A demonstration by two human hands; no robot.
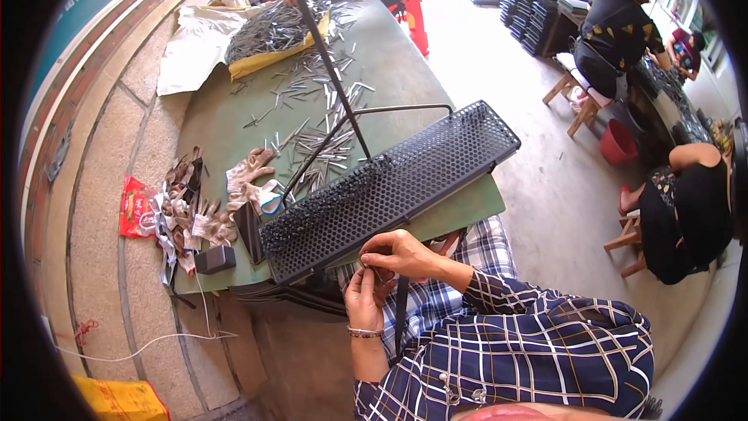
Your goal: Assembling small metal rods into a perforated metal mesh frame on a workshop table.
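Note:
My left hand (363,301) and my right hand (400,256) meet at the near edge of the table, fingertips pinched together. What they hold between them is too small and hidden to make out. Just beyond them lies a long black tray (421,175) full of honeycomb holes, tilted across the table corner. Small black pieces (300,230) crowd its left part and reach toward its middle. A dark metal rod frame (341,101) rises behind the tray. Past it, many thin grey metal pieces (323,144) are scattered over the green tabletop (397,78).
Used work gloves (249,179), a red packet (136,206) and a small black box (215,260) lie at the table's left. A heap of metal pieces (273,31) spills from a sack farther back. People sit on stools at right, near a red bucket (618,142).

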